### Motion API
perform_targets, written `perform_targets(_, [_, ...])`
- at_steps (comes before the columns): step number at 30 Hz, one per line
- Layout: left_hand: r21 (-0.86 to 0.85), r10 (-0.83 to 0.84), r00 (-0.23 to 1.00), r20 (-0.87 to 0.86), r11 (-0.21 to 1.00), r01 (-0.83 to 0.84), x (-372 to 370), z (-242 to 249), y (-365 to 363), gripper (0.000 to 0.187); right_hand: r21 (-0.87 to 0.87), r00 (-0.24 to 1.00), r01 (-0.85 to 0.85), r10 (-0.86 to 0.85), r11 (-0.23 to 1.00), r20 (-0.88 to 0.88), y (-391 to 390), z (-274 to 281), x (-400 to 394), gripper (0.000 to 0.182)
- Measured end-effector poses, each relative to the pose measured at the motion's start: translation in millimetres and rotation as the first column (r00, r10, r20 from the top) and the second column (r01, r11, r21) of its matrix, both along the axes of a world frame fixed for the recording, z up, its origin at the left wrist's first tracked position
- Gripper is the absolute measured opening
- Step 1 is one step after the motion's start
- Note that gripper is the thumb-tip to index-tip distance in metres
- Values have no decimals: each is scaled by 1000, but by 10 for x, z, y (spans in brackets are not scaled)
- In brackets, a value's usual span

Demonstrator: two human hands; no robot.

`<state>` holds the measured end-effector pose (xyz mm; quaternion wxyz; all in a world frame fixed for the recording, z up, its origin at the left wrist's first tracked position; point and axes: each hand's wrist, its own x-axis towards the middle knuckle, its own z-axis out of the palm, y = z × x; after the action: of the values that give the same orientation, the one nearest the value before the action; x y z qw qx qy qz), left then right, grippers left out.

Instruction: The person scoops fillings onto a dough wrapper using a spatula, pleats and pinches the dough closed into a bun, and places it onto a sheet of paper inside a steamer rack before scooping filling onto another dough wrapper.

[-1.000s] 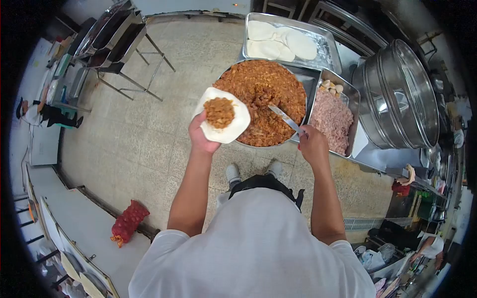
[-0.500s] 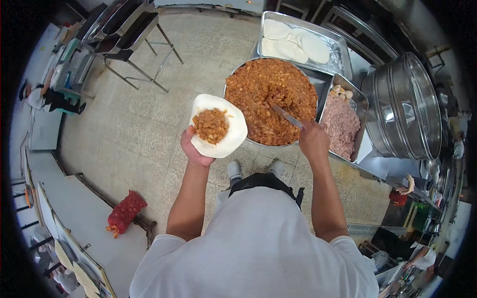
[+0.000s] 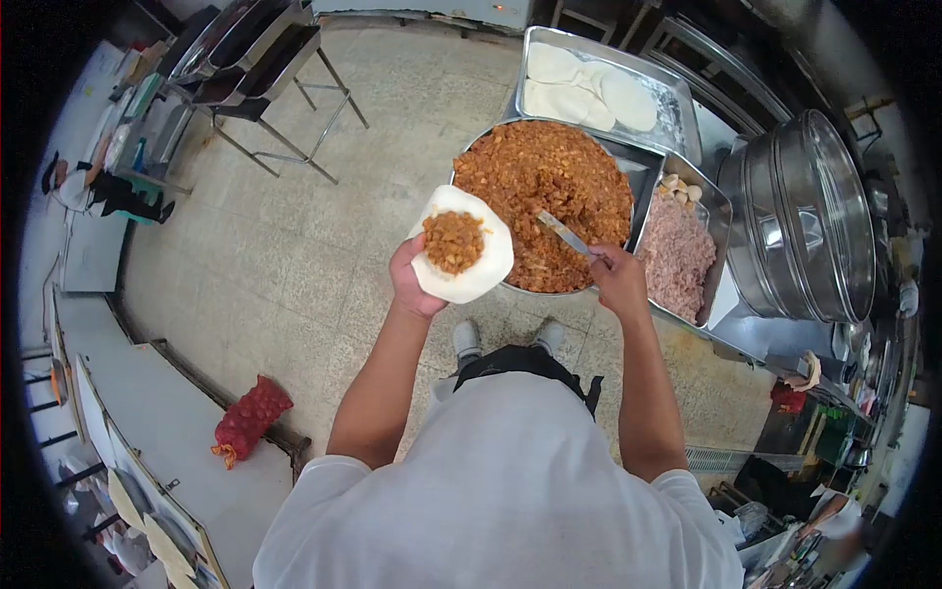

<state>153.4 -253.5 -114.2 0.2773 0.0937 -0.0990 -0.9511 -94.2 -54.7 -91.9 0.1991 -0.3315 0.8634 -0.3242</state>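
Observation:
My left hand (image 3: 415,278) holds a round, flat dough wrapper (image 3: 487,268) from its left and lower edge. A mound of chunky orange-brown filling (image 3: 454,241) lies on the middle of the dough. In my right hand (image 3: 618,280) is a flat metal spatula (image 3: 563,232), gripped by its near end. Its blade tip touches the filling in a large round pan (image 3: 475,134), beside a hollow in the heap. The wrapper is close to the pan's left rim, above the floor.
Behind the pan, a metal tray (image 3: 684,121) holds several dough rounds (image 3: 628,100). To the right are a pan of pale pink minced meat (image 3: 675,250) and stacked steel steamers (image 3: 800,216). A red mesh sack (image 3: 252,417) sits at lower left; a metal stand (image 3: 285,108) is at upper left.
My left hand has moved right with the filled wrapper, closer to the pan. The spatula has shifted only slightly in my right hand, its tip still at the filling.

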Motion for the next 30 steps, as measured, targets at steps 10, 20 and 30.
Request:
perform_targets(10, [55,2,1000,8,998,-3,-595,159,124,58,-272,977,-141,89,952,-195,84,708,529,24])
perform_targets(20, [-14,-61,998,-2,998,61,-748,110,283,61,-236,948,-220,151,946,-280,283,779,629,26])
perform_targets(30, [134,-90,994,-70,986,99,-688,160,334,61,-240,980,-176,147,955,-135,393,995,487,21])
